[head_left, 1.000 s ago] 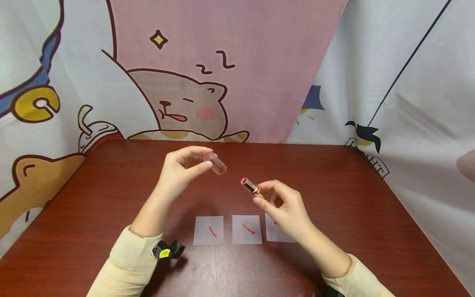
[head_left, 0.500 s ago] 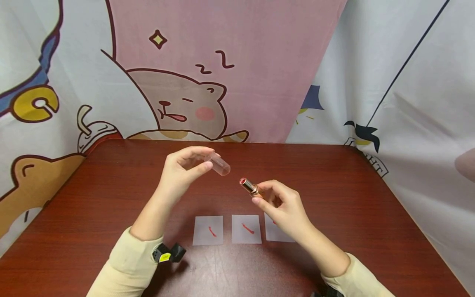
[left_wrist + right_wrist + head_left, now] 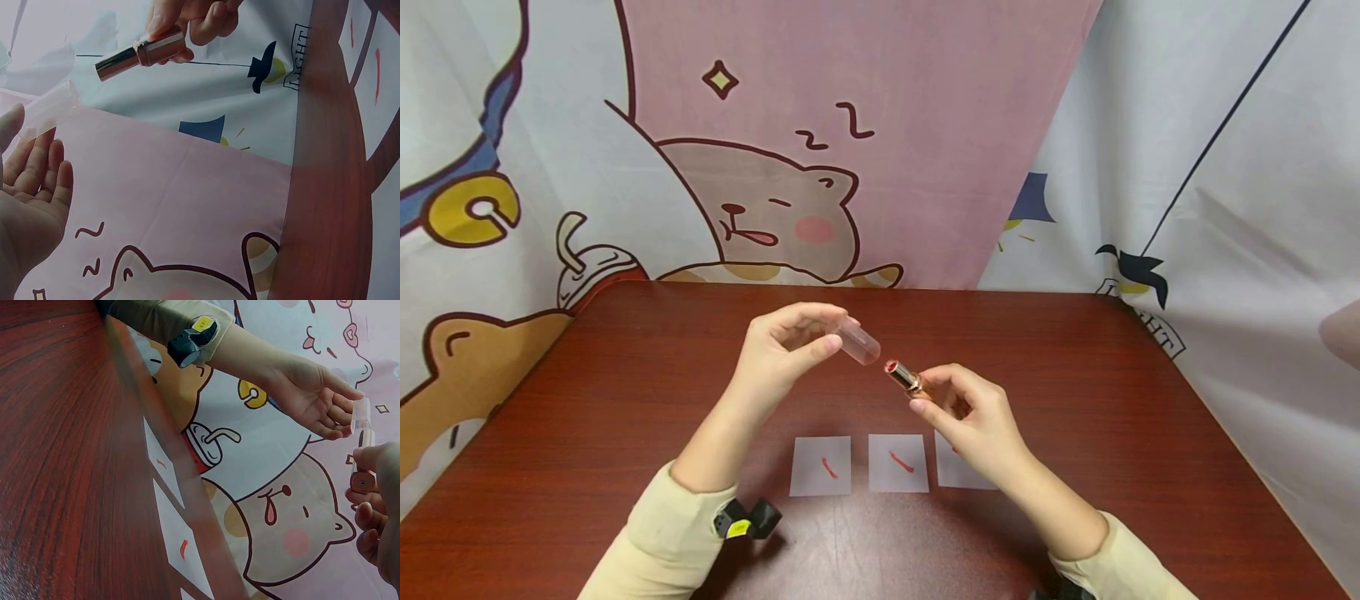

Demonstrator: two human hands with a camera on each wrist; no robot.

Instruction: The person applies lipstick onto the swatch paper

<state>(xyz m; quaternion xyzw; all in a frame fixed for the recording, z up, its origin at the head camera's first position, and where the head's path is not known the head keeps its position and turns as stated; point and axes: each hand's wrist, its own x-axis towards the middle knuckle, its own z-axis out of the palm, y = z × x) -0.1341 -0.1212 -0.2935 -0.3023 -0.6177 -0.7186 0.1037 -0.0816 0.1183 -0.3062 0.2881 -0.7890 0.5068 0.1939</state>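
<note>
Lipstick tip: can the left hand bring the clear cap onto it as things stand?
Probably yes. The left hand pinches the clear cap with its open end toward the lipstick, which the right hand holds up off the table. Only a small air gap separates them; nothing lies between.

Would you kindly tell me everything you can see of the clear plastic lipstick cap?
The clear plastic lipstick cap is a small see-through tube, empty as far as can be seen. The left hand pinches one end between thumb and fingers, above the red-brown wooden table. It lies tilted, its free end slanting down toward the red tip of the gold lipstick tube held in the right hand. The two are close together but not touching, and the cap is not on the lipstick.
</note>
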